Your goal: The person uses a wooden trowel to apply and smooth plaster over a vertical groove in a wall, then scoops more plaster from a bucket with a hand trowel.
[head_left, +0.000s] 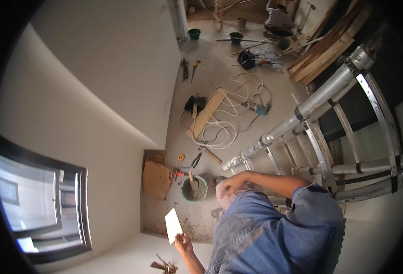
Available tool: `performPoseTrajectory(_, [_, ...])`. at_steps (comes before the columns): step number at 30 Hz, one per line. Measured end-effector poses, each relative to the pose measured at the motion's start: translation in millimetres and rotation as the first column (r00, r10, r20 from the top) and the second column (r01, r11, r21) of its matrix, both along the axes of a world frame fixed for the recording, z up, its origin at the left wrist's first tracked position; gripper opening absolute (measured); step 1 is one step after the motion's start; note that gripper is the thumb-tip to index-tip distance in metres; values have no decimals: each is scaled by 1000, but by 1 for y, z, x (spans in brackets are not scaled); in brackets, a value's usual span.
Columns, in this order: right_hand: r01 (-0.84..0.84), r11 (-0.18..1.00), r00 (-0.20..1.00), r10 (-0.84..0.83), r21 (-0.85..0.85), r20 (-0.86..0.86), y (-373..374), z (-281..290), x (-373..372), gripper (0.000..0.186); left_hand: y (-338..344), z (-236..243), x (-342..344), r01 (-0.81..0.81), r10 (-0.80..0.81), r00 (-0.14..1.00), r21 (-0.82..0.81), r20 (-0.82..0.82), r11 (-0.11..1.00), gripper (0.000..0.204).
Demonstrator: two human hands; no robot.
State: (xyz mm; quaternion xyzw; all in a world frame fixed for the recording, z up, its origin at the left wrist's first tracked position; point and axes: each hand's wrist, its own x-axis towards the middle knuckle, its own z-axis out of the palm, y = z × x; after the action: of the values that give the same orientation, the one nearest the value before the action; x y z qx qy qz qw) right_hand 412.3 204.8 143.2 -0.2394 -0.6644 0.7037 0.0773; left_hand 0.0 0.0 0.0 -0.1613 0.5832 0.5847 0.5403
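Observation:
My left hand (182,242) is closed on the lower end of a flat, white rectangular piece (173,224), which is tilted up beside the wall. My right hand (229,185) hangs in front of my body, near my leg, with its fingers blurred and partly turned away. Just ahead, between both hands, a green-rimmed bucket (184,195) of grey mortar stands on the floor. A trowel (193,181) with a wooden handle rests in it. Beyond the bucket are pliers (196,160), a yellow tape roll (181,157) and a hammer-like tool with a wooden handle (212,155).
An aluminium ladder (297,116) leans along my right. Ahead lie a wooden board (207,114), a looped white hose (231,107) and a blue power drill (258,108). A brown cardboard piece (156,178) is by the left wall. Another person (279,19) crouches at the far end.

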Motion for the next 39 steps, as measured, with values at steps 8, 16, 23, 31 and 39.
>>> performPoseTrajectory(8, [335,690,881,-471,642,47,59,-21,9,45,170,119,151,498,-474,751,-75,-460,864,21])
performPoseTrajectory(16, [198,647,913,-395,736,102,122,-16,37,124,261,187,215,741,-541,572,106,-617,663,25])
performPoseTrajectory(23, [200,648,892,-431,735,137,138,7,26,116,286,193,201,715,-495,619,175,-610,677,22])
performPoseTrajectory(31, [120,813,894,-339,569,294,132,-51,36,76,290,148,144,693,-478,543,46,-691,720,19])
performPoseTrajectory(39, [433,737,695,-640,518,329,108,-69,38,46,209,34,57,409,-449,535,-245,-716,879,26])
